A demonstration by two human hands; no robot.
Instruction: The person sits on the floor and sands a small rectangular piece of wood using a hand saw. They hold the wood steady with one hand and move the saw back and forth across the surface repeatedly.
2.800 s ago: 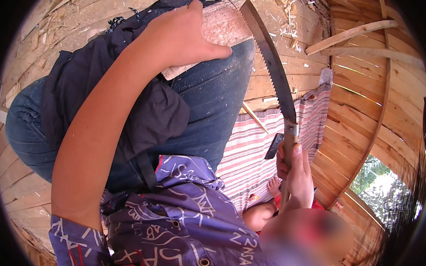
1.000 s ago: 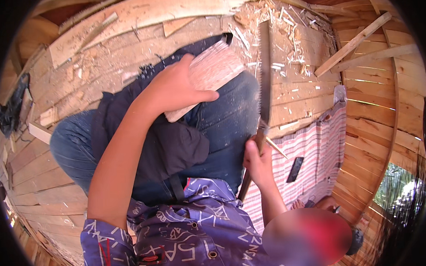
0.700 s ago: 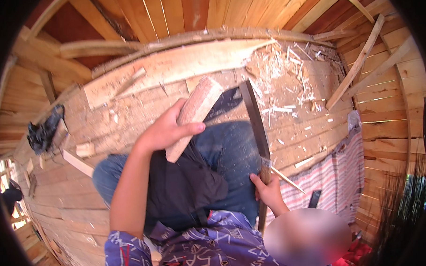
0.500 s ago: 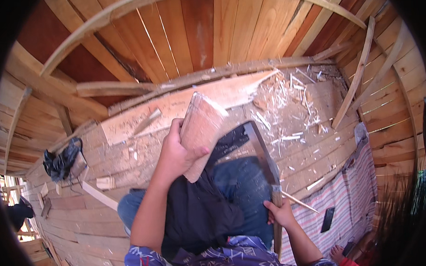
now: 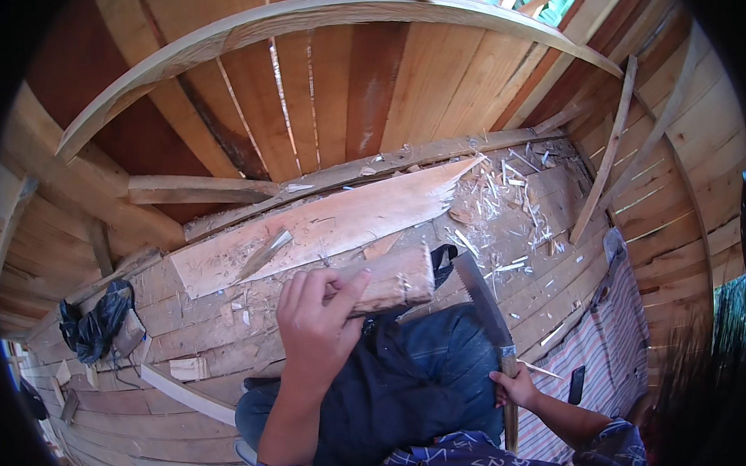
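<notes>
My left hand (image 5: 317,321) grips a short, thick wood block (image 5: 399,277) from its left end, fingers over the top. The block lies nearly level above my lap, its rough, bark-like long side toward me and its pale cut end to the right. In my right hand (image 5: 516,386), closed round a long wooden handle, is a machete (image 5: 484,305). Its dark blade points up and slightly left, the tip just right of the block and apart from it. The blade's left edge looks uneven.
A long pale plank (image 5: 323,228) lies along the wall, a wood offcut (image 5: 265,255) on it. Wood chips (image 5: 515,187) litter the floor at the right. A black plastic bag (image 5: 98,321) lies left. A striped cloth (image 5: 594,340) at the right bears a dark phone (image 5: 576,385).
My left hand has turned the wood block from upright and tilted to nearly level, its end now to the right. The machete has shifted slightly right and lower. The view has tilted up.
</notes>
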